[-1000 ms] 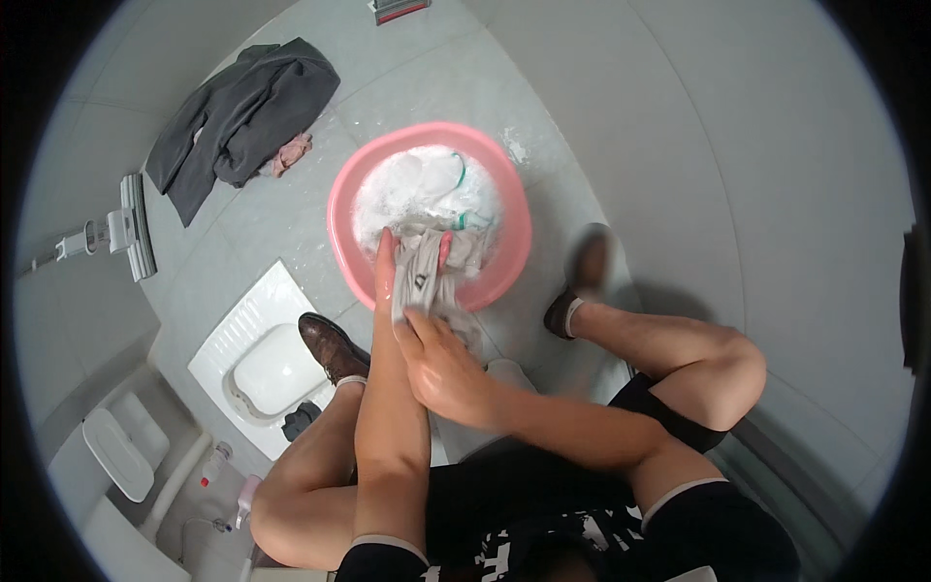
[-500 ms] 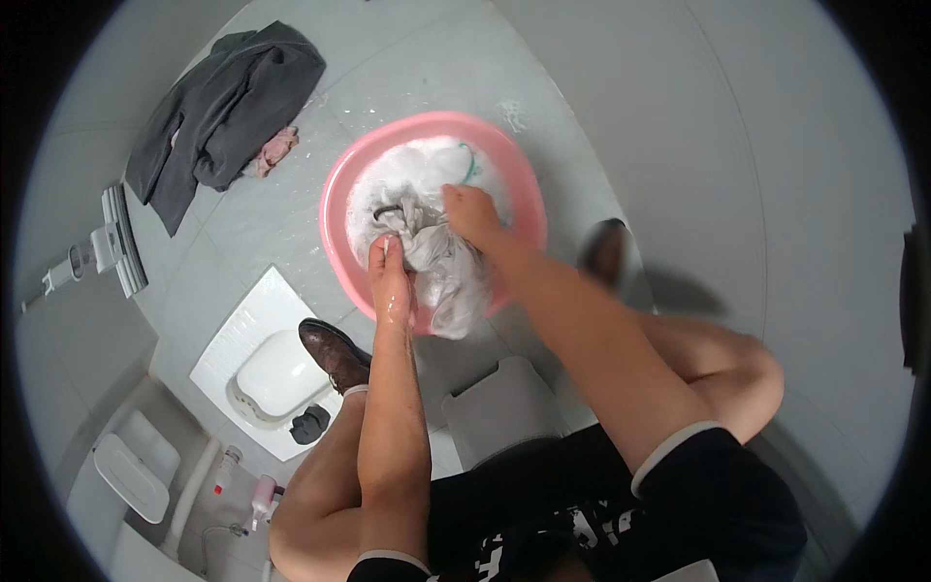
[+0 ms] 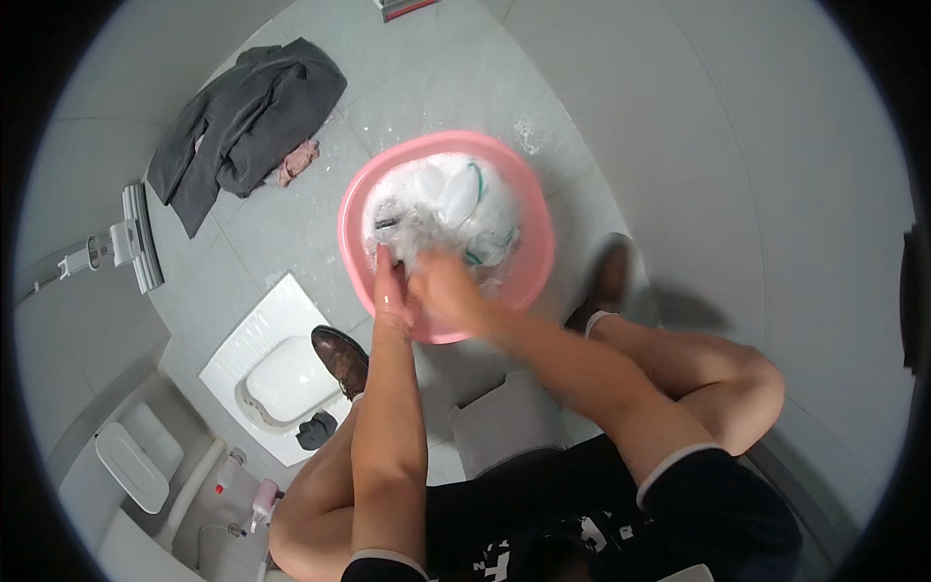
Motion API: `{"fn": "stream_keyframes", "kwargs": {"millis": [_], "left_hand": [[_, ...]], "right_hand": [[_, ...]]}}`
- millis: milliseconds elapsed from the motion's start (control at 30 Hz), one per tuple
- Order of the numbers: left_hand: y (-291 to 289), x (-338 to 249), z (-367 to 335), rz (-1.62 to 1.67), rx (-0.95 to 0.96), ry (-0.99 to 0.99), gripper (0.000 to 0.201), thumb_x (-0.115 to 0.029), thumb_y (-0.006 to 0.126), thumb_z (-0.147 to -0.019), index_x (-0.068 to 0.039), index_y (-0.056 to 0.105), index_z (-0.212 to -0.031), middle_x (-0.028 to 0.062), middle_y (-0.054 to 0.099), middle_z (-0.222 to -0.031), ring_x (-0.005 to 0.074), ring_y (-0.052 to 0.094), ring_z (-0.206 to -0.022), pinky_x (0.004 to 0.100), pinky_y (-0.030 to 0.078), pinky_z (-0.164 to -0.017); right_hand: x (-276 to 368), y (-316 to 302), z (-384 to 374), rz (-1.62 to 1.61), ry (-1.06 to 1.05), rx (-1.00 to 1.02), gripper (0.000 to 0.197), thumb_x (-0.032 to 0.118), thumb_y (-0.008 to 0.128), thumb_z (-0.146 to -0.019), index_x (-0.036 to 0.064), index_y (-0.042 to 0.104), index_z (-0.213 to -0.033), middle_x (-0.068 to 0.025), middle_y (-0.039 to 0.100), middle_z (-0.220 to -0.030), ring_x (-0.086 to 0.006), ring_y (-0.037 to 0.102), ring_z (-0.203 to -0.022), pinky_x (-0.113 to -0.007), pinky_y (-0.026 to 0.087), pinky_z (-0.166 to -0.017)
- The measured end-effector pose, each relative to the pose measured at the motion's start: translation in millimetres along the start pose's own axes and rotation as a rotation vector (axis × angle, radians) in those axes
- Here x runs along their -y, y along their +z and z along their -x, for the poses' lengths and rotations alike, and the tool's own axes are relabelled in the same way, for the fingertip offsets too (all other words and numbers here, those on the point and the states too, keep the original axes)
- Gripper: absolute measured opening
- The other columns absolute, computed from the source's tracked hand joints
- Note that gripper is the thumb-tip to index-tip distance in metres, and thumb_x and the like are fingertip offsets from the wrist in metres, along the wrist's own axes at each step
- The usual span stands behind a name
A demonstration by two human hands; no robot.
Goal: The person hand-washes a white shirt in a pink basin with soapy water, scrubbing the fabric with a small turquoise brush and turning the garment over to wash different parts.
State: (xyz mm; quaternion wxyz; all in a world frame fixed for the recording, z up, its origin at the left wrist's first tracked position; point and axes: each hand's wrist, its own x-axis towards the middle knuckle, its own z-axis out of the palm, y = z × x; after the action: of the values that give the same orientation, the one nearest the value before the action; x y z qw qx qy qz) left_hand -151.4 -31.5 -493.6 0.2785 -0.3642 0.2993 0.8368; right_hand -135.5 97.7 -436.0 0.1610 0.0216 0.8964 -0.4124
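A pink basin (image 3: 536, 194) on the floor holds foamy water and wet, whitish laundry (image 3: 427, 230). My left hand (image 3: 392, 296) is at the basin's near left side, thumb up, closed on the bunched garment. Right beside it, my right hand (image 3: 444, 286) is curled in a fist on the same cloth, its fingers blurred by motion. White cloth with green edging (image 3: 477, 182) floats in the suds on the far and right sides. A small dark band (image 3: 386, 223) shows on the laundry beyond my left hand.
Dark grey clothing (image 3: 247, 126) and a small pink cloth (image 3: 298, 162) lie on the tiles at far left. A squat toilet (image 3: 281, 373), a dark cloth (image 3: 315, 430) and a squeegee mop (image 3: 136, 240) are at left. A grey stool (image 3: 509, 422) stands between my legs.
My right hand has come back toward me and down beside my left hand. The garment that hung over the near rim is now inside the basin. The view has shifted slightly.
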Motion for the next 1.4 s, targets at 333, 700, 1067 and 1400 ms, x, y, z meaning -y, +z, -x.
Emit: {"fn": "stream_keyframes", "kwargs": {"millis": [333, 700, 1067, 1400], "left_hand": [[30.3, 0.7, 25.2, 0.309, 0.362, 0.024, 0.029, -0.028, 0.048, -0.098, -0.002, 0.052, -0.111, 0.0149, 0.059, -0.098, 0.0258, 0.062, -0.088, 0.0374, 0.053, -0.068], [35.8, 9.8, 25.0, -0.364, -0.223, 0.223, 0.046, -0.03, 0.043, -0.101, -0.011, 0.037, -0.142, 0.0136, 0.046, -0.135, 0.026, 0.053, -0.112, 0.0393, 0.043, -0.096], [-6.5, 10.1, 16.5, -0.169, -0.182, 0.071, 0.068, -0.048, 0.047, -0.097, -0.015, 0.021, -0.151, 0.0153, 0.038, -0.144, 0.0326, 0.045, -0.127, 0.0449, 0.039, -0.104], [64.2, 5.1, 51.6, 0.197, 0.331, -0.046, 0.053, -0.044, 0.041, -0.098, -0.005, 0.046, -0.134, 0.0161, 0.057, -0.126, 0.0295, 0.059, -0.112, 0.0463, 0.049, -0.096]], "right_hand": [[91.8, -27.6, 62.5, -0.096, -0.111, -0.218, 0.03, 0.029, 0.063, -0.08, 0.0008, 0.065, -0.092, -0.0191, 0.063, -0.092, -0.0368, 0.059, -0.094, -0.044, 0.05, -0.078], [-92.0, -14.5, -58.0, -0.283, 0.552, -0.293, 0.038, 0.035, 0.057, -0.087, 0.0025, 0.066, -0.105, -0.0244, 0.066, -0.102, -0.0379, 0.063, -0.097, -0.047, 0.05, -0.084], [-50.1, 14.8, -14.2, 0.053, 0.056, -0.111, 0.025, 0.011, 0.063, -0.08, -0.0005, 0.061, -0.102, -0.0192, 0.059, -0.09, -0.0369, 0.058, -0.091, -0.046, 0.045, -0.089], [94.4, -28.8, 84.2, -0.103, -0.198, -0.077, 0.015, 0.014, 0.062, -0.077, -0.0009, 0.062, -0.079, -0.02, 0.058, -0.107, -0.0378, 0.056, -0.105, -0.045, 0.047, -0.088]]}}
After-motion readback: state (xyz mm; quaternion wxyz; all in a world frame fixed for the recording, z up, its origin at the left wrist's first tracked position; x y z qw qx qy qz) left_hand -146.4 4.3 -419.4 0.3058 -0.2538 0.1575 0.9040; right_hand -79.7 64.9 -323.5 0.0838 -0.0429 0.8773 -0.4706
